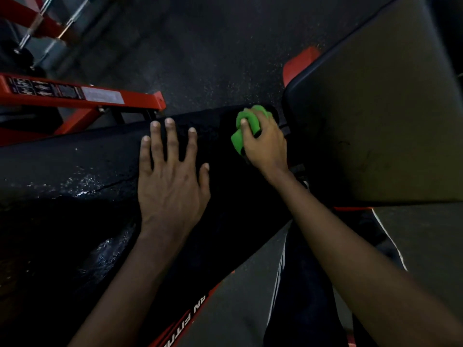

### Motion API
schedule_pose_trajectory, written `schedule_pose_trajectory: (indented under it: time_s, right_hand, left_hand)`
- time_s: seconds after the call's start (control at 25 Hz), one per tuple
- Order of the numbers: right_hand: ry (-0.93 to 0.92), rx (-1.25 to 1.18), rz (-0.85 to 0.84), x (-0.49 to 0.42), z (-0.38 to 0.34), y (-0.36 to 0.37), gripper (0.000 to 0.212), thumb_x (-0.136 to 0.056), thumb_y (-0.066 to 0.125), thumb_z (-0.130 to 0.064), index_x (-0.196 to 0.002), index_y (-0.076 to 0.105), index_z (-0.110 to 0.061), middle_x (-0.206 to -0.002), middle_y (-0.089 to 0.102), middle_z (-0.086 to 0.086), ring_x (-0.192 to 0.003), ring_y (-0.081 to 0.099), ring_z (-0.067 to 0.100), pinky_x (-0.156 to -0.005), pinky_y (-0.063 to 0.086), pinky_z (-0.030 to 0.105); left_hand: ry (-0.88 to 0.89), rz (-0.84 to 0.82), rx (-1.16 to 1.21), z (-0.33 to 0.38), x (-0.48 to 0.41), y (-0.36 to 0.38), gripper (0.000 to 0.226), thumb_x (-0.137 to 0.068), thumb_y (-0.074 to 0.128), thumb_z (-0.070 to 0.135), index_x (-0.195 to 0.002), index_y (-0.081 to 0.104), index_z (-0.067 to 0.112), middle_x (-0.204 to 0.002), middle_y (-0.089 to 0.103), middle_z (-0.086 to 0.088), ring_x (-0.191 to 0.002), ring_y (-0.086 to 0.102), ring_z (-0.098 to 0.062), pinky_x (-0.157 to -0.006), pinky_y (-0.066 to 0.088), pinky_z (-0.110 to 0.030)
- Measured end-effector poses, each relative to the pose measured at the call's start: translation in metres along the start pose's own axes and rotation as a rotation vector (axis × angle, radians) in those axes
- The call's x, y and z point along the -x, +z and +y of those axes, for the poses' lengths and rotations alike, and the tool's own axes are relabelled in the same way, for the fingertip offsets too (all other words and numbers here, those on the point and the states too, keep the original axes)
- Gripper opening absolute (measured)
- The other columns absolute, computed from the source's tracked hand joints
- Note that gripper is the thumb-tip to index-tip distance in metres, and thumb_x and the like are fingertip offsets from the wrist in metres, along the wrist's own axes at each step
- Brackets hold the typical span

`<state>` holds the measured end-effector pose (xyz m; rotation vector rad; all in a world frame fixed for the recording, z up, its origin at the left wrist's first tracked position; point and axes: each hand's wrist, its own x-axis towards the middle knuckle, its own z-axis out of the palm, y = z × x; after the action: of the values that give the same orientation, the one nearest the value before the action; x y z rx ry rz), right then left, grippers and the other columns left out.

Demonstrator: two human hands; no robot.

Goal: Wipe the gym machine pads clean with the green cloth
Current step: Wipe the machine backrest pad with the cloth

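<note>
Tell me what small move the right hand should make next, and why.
Probably sweep the green cloth leftward along the black pad. The right hand grips the bunched cloth at the pad's far end, beside the grey pad, while wet streaks glisten beyond the left hand, which rests flat on the black pad.

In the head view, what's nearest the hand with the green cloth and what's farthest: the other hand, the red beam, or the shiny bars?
From the right hand, gripping the cloth:
1. Left hand, beside it on the pad.
2. Red beam, left, beyond the pad.
3. Shiny bars, far top left.
</note>
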<state>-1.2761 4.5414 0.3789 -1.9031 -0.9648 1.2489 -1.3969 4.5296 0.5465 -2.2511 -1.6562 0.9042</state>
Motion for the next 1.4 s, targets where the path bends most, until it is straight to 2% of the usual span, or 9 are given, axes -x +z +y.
schedule_pose_trajectory:
  time_s: [0.2, 0.4, 0.56, 0.64, 0.76, 0.84, 1.0, 1.16, 1.4]
  right_hand:
    - [0.216, 0.028, -0.064, -0.057, 0.003, -0.004, 0.037, -0.097, 0.048, -0.051, -0.122, 0.063, -0.028, -0.123, 0.067, 0.005, -0.116, 0.06, 0.033, -0.089, 0.044, 0.037]
    - [-0.132, -0.11, -0.071, 0.03, -0.037, -0.006, 0.031, -0.097, 0.059, -0.041, -0.126, 0.067, -0.031, -0.133, 0.063, -0.005, -0.121, 0.06, 0.017, -0.093, 0.047, 0.028]
    - [-0.181, -0.012, -0.116, -0.024, -0.042, -0.001, 0.037, -0.097, 0.056, -0.047, -0.129, 0.065, -0.032, -0.138, 0.06, -0.004, -0.13, 0.053, 0.016, -0.101, 0.043, 0.026]
    - [-0.176, 0.008, -0.245, -0.043, -0.043, -0.005, 0.052, -0.097, 0.052, -0.057, -0.144, 0.051, -0.035, -0.153, 0.046, 0.002, -0.143, 0.039, 0.019, -0.113, 0.031, 0.028]
    - [-0.218, -0.032, -0.424, -0.024, -0.035, -0.016, 0.07, -0.097, 0.041, -0.067, -0.157, 0.012, -0.046, -0.169, -0.002, 0.005, -0.156, -0.005, 0.026, -0.125, 0.005, 0.047]
    - [-0.235, -0.025, -0.461, -0.006, -0.023, -0.021, 0.07, -0.095, 0.043, -0.068, -0.155, 0.01, -0.052, -0.168, -0.012, 0.001, -0.155, -0.009, 0.032, -0.125, 0.006, 0.055]
    - [-0.25, 0.04, -0.35, -0.016, -0.025, -0.002, 0.057, -0.095, 0.044, -0.064, -0.149, 0.034, -0.05, -0.168, 0.006, 0.008, -0.154, 0.006, 0.039, -0.123, 0.016, 0.057]
    - [-0.227, 0.095, -0.274, -0.057, -0.041, 0.01, 0.046, -0.099, 0.043, -0.053, -0.139, 0.056, -0.035, -0.158, 0.038, 0.01, -0.149, 0.028, 0.029, -0.121, 0.024, 0.046]
    - [-0.25, 0.022, -0.212, 0.03, -0.024, -0.016, 0.039, -0.099, 0.052, -0.042, -0.138, 0.056, -0.036, -0.15, 0.045, 0.001, -0.141, 0.038, 0.024, -0.112, 0.036, 0.037]
  left_hand:
    - [-0.003, 0.035, -0.014, 0.001, -0.003, 0.001, 0.065, -0.101, 0.038, 0.047, -0.158, 0.024, 0.017, -0.164, 0.012, -0.022, -0.152, 0.004, -0.04, -0.124, 0.004, -0.049]
    - [-0.006, 0.033, -0.014, 0.002, -0.003, 0.002, 0.066, -0.1, 0.04, 0.045, -0.157, 0.026, 0.017, -0.164, 0.012, -0.023, -0.152, 0.005, -0.04, -0.123, 0.005, -0.05]
    - [-0.006, 0.032, -0.018, 0.004, -0.004, 0.004, 0.065, -0.1, 0.039, 0.046, -0.157, 0.025, 0.017, -0.164, 0.012, -0.023, -0.152, 0.005, -0.04, -0.123, 0.004, -0.05]
    - [-0.01, 0.03, -0.024, 0.005, -0.003, 0.004, 0.063, -0.102, 0.035, 0.045, -0.157, 0.024, 0.018, -0.164, 0.012, -0.023, -0.152, 0.004, -0.04, -0.123, 0.005, -0.05]
    - [-0.003, 0.025, -0.023, 0.005, -0.003, 0.003, 0.063, -0.101, 0.03, 0.044, -0.157, 0.025, 0.017, -0.164, 0.012, -0.023, -0.152, 0.004, -0.04, -0.123, 0.006, -0.052]
    - [-0.004, 0.024, -0.022, 0.005, -0.003, 0.002, 0.064, -0.1, 0.029, 0.044, -0.157, 0.025, 0.016, -0.164, 0.012, -0.023, -0.152, 0.004, -0.04, -0.123, 0.007, -0.052]
    - [-0.002, 0.023, -0.026, 0.007, -0.003, 0.001, 0.065, -0.099, 0.03, 0.044, -0.157, 0.026, 0.016, -0.163, 0.013, -0.024, -0.152, 0.006, -0.041, -0.123, 0.007, -0.053]
    - [0.001, 0.024, -0.045, 0.007, -0.004, 0.004, 0.065, -0.099, 0.03, 0.044, -0.158, 0.024, 0.016, -0.163, 0.013, -0.025, -0.152, 0.006, -0.042, -0.123, 0.007, -0.053]
    - [-0.007, 0.02, -0.043, 0.007, -0.004, 0.003, 0.065, -0.099, 0.03, 0.044, -0.158, 0.024, 0.016, -0.164, 0.012, -0.024, -0.152, 0.005, -0.041, -0.123, 0.007, -0.053]
